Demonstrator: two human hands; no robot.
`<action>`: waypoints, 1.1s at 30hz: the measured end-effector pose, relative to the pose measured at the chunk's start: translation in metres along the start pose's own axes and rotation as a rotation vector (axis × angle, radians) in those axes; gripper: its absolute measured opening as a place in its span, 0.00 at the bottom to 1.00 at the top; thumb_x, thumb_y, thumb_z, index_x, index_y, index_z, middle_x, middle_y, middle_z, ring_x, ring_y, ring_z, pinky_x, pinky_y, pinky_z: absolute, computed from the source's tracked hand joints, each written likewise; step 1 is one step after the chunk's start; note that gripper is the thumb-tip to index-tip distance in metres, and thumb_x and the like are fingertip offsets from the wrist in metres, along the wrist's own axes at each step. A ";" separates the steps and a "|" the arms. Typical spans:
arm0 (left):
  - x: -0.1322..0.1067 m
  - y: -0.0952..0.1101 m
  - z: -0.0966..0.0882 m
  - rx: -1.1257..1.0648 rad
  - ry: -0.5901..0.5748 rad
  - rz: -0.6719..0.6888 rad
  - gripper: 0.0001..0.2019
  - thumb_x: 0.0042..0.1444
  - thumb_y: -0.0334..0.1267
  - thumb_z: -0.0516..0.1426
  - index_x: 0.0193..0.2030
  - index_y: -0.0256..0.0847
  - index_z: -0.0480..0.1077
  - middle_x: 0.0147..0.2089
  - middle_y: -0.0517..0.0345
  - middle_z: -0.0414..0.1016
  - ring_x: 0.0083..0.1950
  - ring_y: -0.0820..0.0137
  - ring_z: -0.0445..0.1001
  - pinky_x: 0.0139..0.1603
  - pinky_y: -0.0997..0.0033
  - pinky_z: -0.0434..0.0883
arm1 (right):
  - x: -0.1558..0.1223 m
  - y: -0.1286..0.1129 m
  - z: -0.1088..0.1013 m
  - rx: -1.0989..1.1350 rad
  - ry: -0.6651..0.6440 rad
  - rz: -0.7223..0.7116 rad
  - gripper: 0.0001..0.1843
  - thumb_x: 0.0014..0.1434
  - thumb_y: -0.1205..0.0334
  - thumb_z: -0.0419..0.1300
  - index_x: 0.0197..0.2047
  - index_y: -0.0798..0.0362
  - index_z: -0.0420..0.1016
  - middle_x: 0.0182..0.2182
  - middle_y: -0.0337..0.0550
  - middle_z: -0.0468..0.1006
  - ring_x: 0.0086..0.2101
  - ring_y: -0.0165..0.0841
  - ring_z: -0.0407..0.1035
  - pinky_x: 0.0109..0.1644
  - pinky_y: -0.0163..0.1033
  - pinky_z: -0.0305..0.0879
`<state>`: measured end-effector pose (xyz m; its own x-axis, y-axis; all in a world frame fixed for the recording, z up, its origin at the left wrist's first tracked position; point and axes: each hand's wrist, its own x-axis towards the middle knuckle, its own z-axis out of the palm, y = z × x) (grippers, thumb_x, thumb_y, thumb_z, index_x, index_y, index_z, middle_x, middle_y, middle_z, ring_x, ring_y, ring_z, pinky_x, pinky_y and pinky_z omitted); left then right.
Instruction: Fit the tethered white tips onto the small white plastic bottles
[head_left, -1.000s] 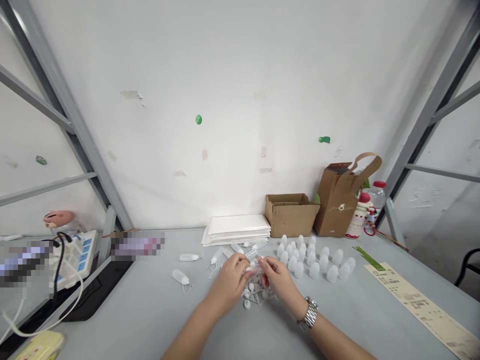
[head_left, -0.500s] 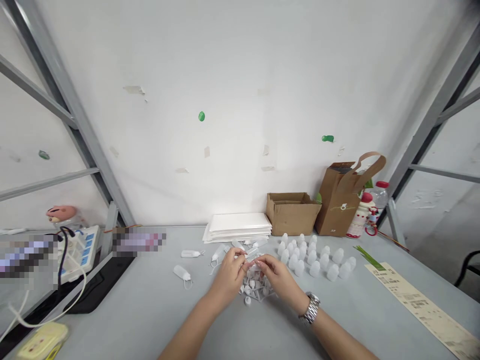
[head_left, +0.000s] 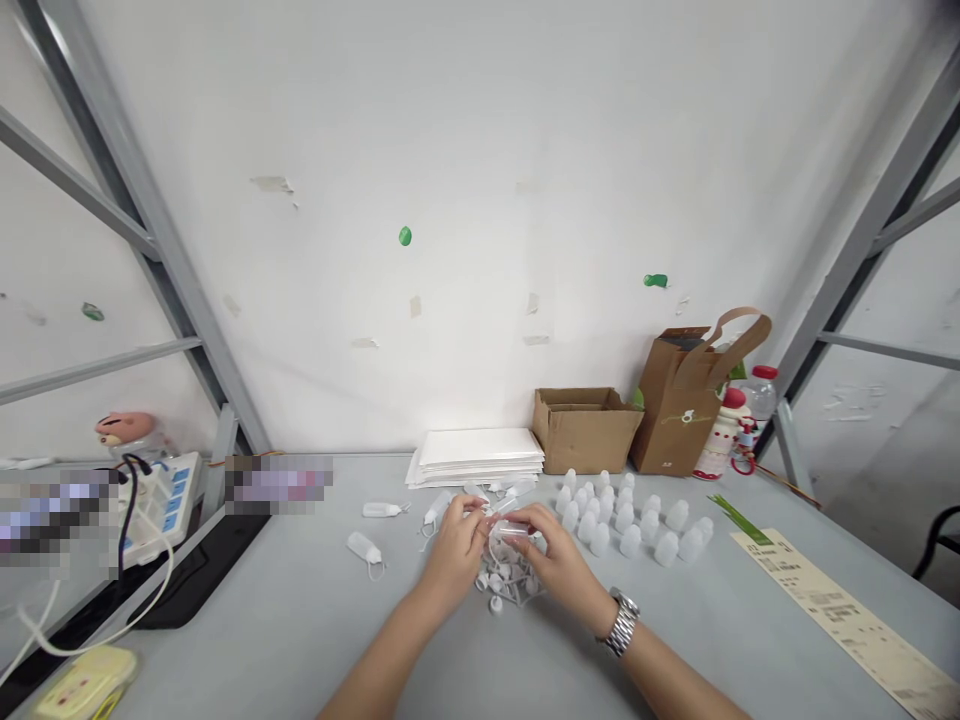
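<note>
A small translucent squeeze bottle (head_left: 513, 528) lies sideways between my hands, above a pile of white caps with straps (head_left: 504, 578). Thumb and fingers of my right hand (head_left: 551, 548) grip its body. My left hand (head_left: 456, 545) is closed at its left end, where the fingers hide the tip and any cap. Several capped bottles with loop straps lie behind and left of my hands, among them one bottle (head_left: 364, 547) and another bottle (head_left: 384, 509). To the right stand several uncapped bottles (head_left: 630, 540) in loose rows.
Behind are a stack of white sheets (head_left: 480, 447), an open cardboard box (head_left: 585, 440) and a brown paper bag (head_left: 671, 430). A printed paper strip (head_left: 832, 605) lies at right. A power strip (head_left: 176, 505) with cables and a yellow case (head_left: 86, 682) are at left.
My right hand has shifted slightly and opened around the bottle, so its body now shows between thumb and fingers. My left hand stays almost in place.
</note>
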<state>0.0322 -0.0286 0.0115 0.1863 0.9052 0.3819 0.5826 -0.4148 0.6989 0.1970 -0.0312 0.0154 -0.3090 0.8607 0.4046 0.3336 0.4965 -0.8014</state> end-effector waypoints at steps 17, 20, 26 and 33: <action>0.001 -0.001 0.003 -0.028 0.041 -0.102 0.21 0.58 0.43 0.43 0.20 0.40 0.68 0.38 0.53 0.68 0.41 0.67 0.69 0.44 0.64 0.67 | -0.005 0.010 0.005 -0.400 0.022 -0.197 0.13 0.54 0.75 0.53 0.42 0.52 0.67 0.37 0.45 0.71 0.39 0.38 0.65 0.44 0.46 0.63; 0.003 -0.004 0.001 0.046 0.059 -0.133 0.22 0.58 0.44 0.43 0.19 0.41 0.68 0.38 0.53 0.68 0.43 0.67 0.68 0.47 0.64 0.66 | -0.004 0.014 0.002 -0.442 0.062 -0.200 0.12 0.54 0.75 0.52 0.41 0.53 0.65 0.36 0.44 0.72 0.38 0.38 0.65 0.44 0.47 0.62; 0.000 -0.008 -0.003 0.295 0.096 -0.098 0.13 0.56 0.44 0.48 0.37 0.43 0.71 0.47 0.50 0.67 0.52 0.59 0.63 0.51 0.54 0.61 | -0.003 0.014 -0.001 -0.507 0.130 -0.163 0.10 0.58 0.66 0.53 0.45 0.52 0.65 0.36 0.45 0.74 0.39 0.39 0.66 0.44 0.46 0.62; 0.000 0.005 -0.005 -0.021 -0.028 0.026 0.16 0.59 0.43 0.43 0.42 0.44 0.69 0.44 0.53 0.71 0.49 0.65 0.65 0.52 0.60 0.61 | -0.006 -0.003 0.002 -0.457 0.016 -0.206 0.10 0.60 0.61 0.52 0.45 0.50 0.66 0.35 0.43 0.74 0.36 0.36 0.67 0.45 0.45 0.61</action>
<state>0.0313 -0.0316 0.0181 0.2232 0.8961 0.3837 0.5608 -0.4400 0.7014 0.1963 -0.0385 0.0144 -0.3969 0.7391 0.5442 0.6244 0.6520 -0.4302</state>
